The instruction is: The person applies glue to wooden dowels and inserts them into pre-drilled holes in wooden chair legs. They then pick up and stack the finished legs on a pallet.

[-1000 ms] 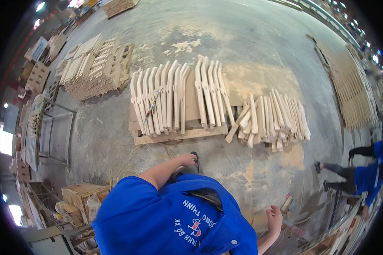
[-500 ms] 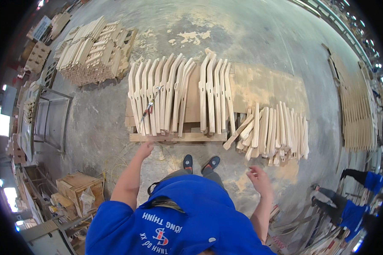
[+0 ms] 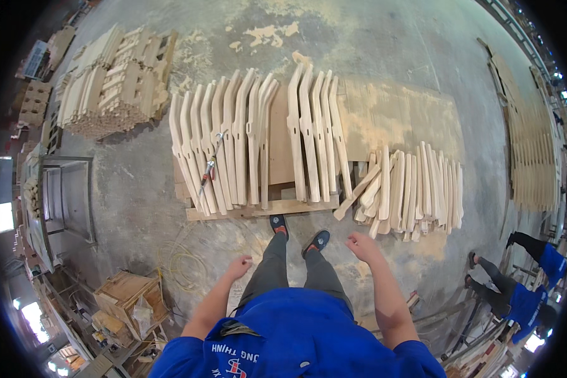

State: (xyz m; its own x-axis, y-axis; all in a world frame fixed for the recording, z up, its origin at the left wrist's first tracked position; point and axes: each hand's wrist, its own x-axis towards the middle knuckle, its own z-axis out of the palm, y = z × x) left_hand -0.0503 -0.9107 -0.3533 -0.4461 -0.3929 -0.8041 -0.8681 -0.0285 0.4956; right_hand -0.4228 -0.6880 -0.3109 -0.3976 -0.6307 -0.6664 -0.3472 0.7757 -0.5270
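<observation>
My left hand [image 3: 238, 268] hangs in front of my left thigh, apart from the wood, its fingers curled. A pale speck shows at its fingertips, too small to name. Further forward on the right, my right hand [image 3: 363, 247] is loosely closed, with nothing visible in it, near the lower end of a pile of shorter wooden pieces [image 3: 412, 195]. Ahead of my feet, long bent wooden legs [image 3: 239, 138] lie side by side in two groups on a low pallet [image 3: 264, 209]. A slim tool with red and dark parts [image 3: 208, 170] rests across the left group.
A stack of wooden parts [image 3: 116, 82] stands at the far left. A metal frame table [image 3: 66, 198] and a wooden box [image 3: 126, 296] are on the left. A thin hose [image 3: 183, 264] lies coiled on the floor. Two people in blue [image 3: 526, 302] are at right.
My left hand has drawn back from the pallet's front edge toward my thigh. My right hand has moved inward and its fingers have closed. My left foot has stepped ahead of the right.
</observation>
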